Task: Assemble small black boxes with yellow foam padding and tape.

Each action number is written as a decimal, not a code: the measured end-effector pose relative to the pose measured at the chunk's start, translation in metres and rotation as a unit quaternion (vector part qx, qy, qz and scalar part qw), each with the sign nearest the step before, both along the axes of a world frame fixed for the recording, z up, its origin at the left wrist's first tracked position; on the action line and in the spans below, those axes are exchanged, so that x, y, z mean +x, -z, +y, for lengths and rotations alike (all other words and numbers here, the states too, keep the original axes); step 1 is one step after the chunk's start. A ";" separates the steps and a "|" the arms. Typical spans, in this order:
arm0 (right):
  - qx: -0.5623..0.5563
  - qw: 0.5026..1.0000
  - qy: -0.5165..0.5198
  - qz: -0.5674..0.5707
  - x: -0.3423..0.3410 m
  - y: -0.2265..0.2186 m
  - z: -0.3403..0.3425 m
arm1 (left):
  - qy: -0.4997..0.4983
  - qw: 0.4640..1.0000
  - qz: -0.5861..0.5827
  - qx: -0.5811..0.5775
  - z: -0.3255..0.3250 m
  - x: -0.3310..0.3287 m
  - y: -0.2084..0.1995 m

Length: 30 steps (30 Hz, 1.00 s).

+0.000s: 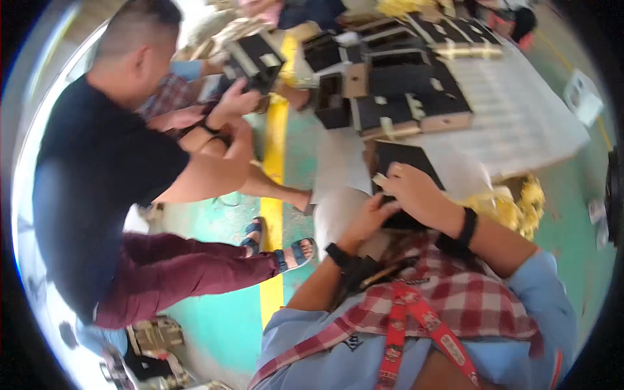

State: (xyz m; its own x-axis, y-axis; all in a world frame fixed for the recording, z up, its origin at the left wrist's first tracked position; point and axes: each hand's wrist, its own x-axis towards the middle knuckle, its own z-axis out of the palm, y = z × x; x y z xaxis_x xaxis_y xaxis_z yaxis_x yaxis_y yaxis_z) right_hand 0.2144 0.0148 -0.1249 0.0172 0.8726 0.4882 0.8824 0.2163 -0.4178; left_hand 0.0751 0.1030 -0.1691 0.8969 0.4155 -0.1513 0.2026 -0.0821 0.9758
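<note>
A black box (404, 155) with brown cardboard sides rests in front of me, close to my lap and by the table's near edge. My left hand (366, 221) grips its lower left side, with the thumb over the black face. Across the box reaches my right hand (416, 190), its fingers pinched around a short cream strip of tape (379, 179) at the box's left edge. The hands are close together and partly cover the box. A dark band sits on each wrist.
A pale table (520, 110) bears several taped black boxes (448, 91) and an open-topped black box (332, 101). Close at my left, a co-worker (107, 162) handles another black box (253, 62). Crumpled yellow material (520, 207) lies right of my arm.
</note>
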 end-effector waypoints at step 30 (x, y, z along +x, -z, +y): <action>-0.046 0.997 -0.060 0.014 0.018 -0.011 -0.066 | -0.052 0.978 -0.037 -0.200 0.009 0.016 -0.007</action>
